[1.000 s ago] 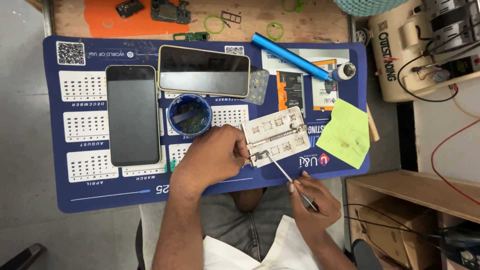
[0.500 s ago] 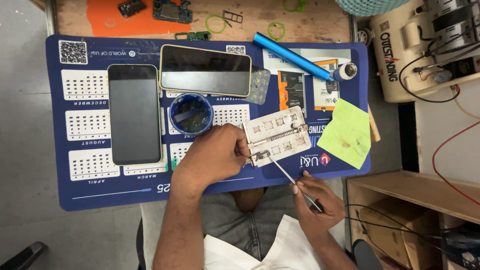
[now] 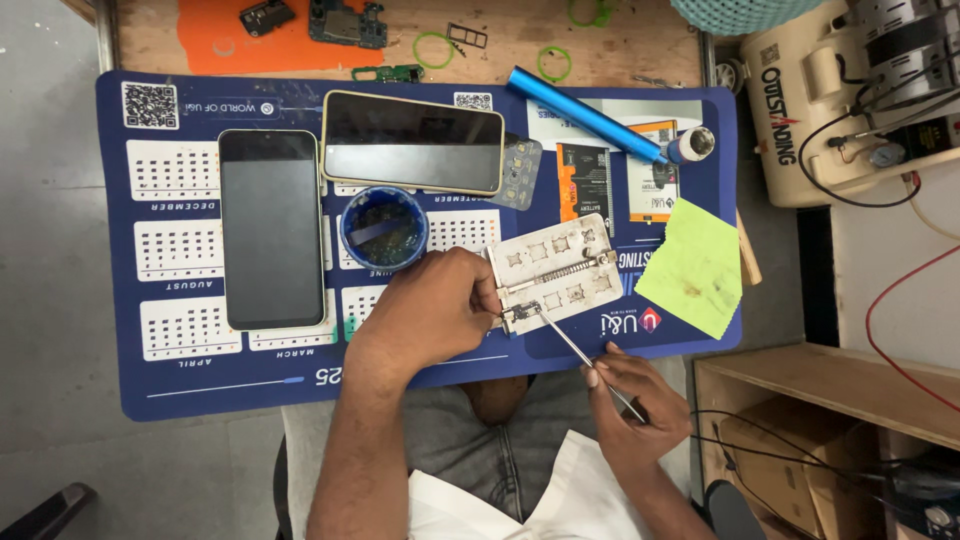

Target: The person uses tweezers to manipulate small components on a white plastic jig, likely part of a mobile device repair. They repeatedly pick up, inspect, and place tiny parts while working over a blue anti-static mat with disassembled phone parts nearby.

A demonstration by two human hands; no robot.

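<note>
Your head view is evenly and brightly lit from above, with diffuse light and no hard-edged shadows. You get only a soft shadow under your left hand [image 3: 430,310] on the blue mat [image 3: 180,370]. Mild sheen shows on the two dark phone screens [image 3: 272,228], slightly stronger on the blue metal tube [image 3: 585,115]. Focus is sharp across the mat. The lower corners are darker. Slight wide-angle bending shows at the frame edges. No motion blur on your hands.

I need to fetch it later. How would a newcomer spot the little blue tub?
On the blue mat, find the two phones, one upright, one sideways. The tub sits in the corner between them, just above the left hand. It is the only round, open container there.
</note>
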